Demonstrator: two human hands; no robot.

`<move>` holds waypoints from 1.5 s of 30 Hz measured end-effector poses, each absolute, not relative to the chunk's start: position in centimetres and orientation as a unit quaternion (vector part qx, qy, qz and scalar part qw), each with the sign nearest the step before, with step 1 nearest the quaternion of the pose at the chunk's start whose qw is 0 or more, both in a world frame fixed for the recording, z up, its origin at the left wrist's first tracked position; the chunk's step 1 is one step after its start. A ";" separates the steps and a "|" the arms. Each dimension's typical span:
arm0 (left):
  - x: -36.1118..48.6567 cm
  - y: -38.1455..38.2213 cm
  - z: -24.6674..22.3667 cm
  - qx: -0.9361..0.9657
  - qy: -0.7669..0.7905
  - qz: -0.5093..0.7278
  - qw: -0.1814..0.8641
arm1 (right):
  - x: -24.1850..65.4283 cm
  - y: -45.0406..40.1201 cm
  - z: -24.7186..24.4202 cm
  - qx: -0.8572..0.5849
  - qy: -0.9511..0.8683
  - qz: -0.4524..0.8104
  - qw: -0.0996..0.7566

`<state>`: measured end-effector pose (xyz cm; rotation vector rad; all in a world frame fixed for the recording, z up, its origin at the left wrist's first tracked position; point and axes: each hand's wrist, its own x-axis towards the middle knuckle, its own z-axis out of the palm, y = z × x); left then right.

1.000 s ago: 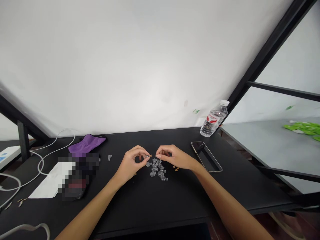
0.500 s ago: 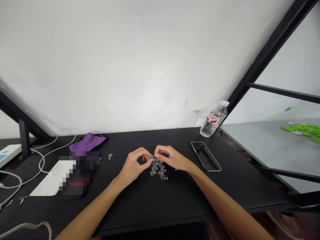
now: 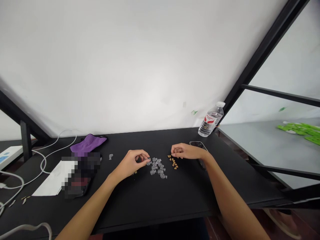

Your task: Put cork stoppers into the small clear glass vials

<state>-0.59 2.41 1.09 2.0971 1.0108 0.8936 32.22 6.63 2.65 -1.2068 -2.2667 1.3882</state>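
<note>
The right hand (image 3: 187, 152) has moved away from the left hand (image 3: 130, 163), toward the right. Its fingers (image 3: 175, 149) curl loosely; I cannot tell if they hold something. The left fingers (image 3: 144, 158) press together beside the small clear bulb-shaped pieces (image 3: 157, 167), which lie on the worktop (image 3: 140, 203), just left of small brown bits (image 3: 173, 162).
</note>
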 end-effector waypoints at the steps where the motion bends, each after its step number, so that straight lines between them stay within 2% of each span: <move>1: -0.8 2.4 1.2 0.799 0.380 0.324 0.335 | 32.3 6.7 2.6 -0.405 -0.773 0.478 0.100; 8: -1.3 2.7 1.0 0.807 0.349 0.250 0.406 | 32.6 7.0 2.4 -0.398 -0.781 0.473 0.093; 22: -1.7 2.7 1.2 0.806 0.336 0.211 0.439 | 32.6 7.5 1.3 -0.429 -0.773 0.444 0.146; 29: -1.7 2.9 1.6 0.811 0.389 0.253 0.357 | 29.5 7.3 0.3 -0.504 -0.752 0.308 0.294; 38: -3.2 3.7 1.7 0.830 0.444 0.257 0.221 | 28.2 7.5 -1.1 -0.491 -0.740 0.297 0.350; 42: -5.1 4.8 1.8 0.820 0.471 0.249 0.211 | 28.3 7.7 -1.5 -0.497 -0.736 0.297 0.351; 45: -6.3 5.4 1.8 0.815 0.474 0.225 0.247 | 28.3 7.7 -1.6 -0.496 -0.736 0.299 0.350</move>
